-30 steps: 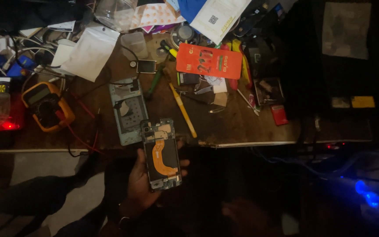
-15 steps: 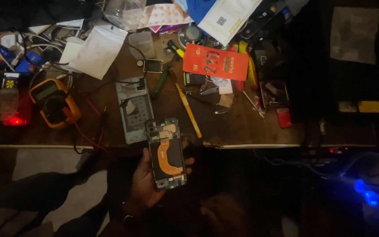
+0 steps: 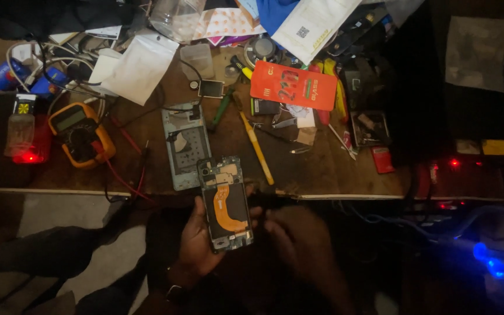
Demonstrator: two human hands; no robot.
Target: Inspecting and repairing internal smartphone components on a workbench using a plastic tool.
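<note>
A wide wooden workbench (image 3: 333, 169) fills the upper part of the view, crowded with tools and packets. Below its front edge the left hand (image 3: 199, 239) cradles an opened phone (image 3: 226, 204), fingers wrapped around its left side and the thumb side under its back; the phone is held upright just off the bench edge, its insides showing with an orange flex cable (image 3: 226, 210) curving down the middle. The right hand (image 3: 298, 242) sits in shadow just beside the phone's right edge, fingers curled toward it; whether it grips anything cannot be told in the dark. On the bench, directly above the phone, lies a pale phone frame (image 3: 185, 146). To its left rests a yellow multimeter (image 3: 81, 134) with red leads trailing toward the edge. An orange flat box (image 3: 293, 86) lies to the upper right, and a white pouch (image 3: 141, 67) to the upper left. A yellow slim tool (image 3: 256, 149) lies aslant between frame and box, with a green-handled screwdriver (image 3: 220, 108) near the frame's top.
</note>
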